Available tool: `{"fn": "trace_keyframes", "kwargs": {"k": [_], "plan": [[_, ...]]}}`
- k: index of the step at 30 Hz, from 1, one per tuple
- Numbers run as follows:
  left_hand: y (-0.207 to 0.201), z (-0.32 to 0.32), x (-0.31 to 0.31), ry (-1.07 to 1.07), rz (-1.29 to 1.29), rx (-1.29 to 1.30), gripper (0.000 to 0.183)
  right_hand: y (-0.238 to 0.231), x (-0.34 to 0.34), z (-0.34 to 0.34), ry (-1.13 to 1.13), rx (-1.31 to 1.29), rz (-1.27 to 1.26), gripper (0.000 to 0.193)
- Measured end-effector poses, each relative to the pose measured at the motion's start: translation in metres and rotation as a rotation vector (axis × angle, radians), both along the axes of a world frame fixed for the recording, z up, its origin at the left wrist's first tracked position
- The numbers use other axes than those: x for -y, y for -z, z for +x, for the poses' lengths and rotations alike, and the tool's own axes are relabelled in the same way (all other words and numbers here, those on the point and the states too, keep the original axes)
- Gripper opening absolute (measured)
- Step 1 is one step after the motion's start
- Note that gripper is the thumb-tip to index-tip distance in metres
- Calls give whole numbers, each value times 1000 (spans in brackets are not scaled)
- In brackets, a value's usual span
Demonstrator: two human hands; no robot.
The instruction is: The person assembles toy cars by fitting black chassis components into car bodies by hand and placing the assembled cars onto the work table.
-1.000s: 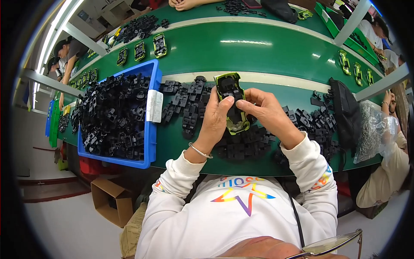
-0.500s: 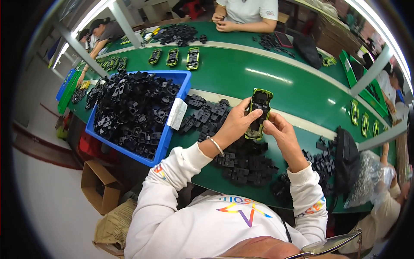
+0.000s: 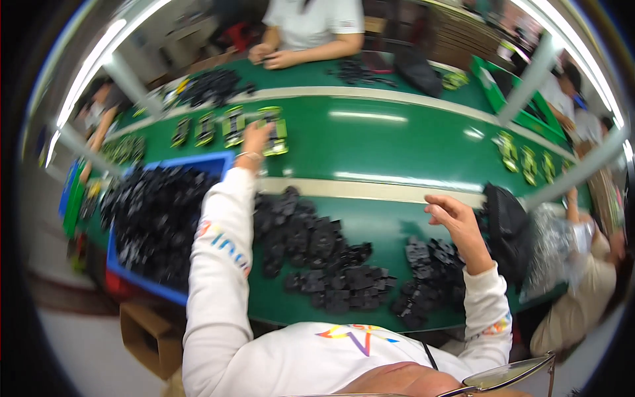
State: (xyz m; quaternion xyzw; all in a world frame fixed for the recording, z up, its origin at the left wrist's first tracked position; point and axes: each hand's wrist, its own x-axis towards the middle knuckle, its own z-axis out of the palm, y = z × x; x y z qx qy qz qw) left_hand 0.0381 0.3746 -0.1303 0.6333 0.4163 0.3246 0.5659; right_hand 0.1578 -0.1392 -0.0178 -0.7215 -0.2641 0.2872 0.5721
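Observation:
My left hand point(image 3: 256, 140) reaches over the far green belt, its fingers closed at the edge of a lime-green and black toy car body point(image 3: 276, 135). That car body lies at the right end of a short row beside another car body point(image 3: 233, 127). My right hand point(image 3: 458, 228) hovers above the near table, fingers loosely bent and apart, with nothing in it. Below and left of it is a heap of black plastic parts point(image 3: 417, 271). A further spread of black parts point(image 3: 317, 241) lies between my forearms.
A blue bin point(image 3: 149, 284) heaped with black parts stands at the left. A black bag point(image 3: 509, 225) and clear plastic bags point(image 3: 552, 245) lie at the right. Across the belt sits a person in white point(image 3: 314, 30). More car bodies point(image 3: 528, 164) line the belt's right side.
The car body that both hands held now lies at the row's right end under my left hand, which moved far and left. My right hand has let go and moved right. The view has shifted.

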Motion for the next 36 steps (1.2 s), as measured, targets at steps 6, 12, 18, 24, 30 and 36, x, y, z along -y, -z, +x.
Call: {"fn": "trace_keyframes", "kwargs": {"k": [6,12,18,24,30,36], "plan": [[46,-12,-105,87,-21,127,56,0,34,89,149,282,1,33],[51,15,-95,87,164,-188,38,37,100,230,571,676,-211,34],[38,-17,-92,-105,689,-676,64,65,94,302,773,770,-740,62],[-6,-31,-47,-68,756,-449,69,91,78,333,707,830,-986,58],[-105,-8,145,395,42,-53,54,83,102,343,584,630,-720,55],[-146,-30,269,806,-239,39,52,-12,29,176,119,294,-176,54]]}}
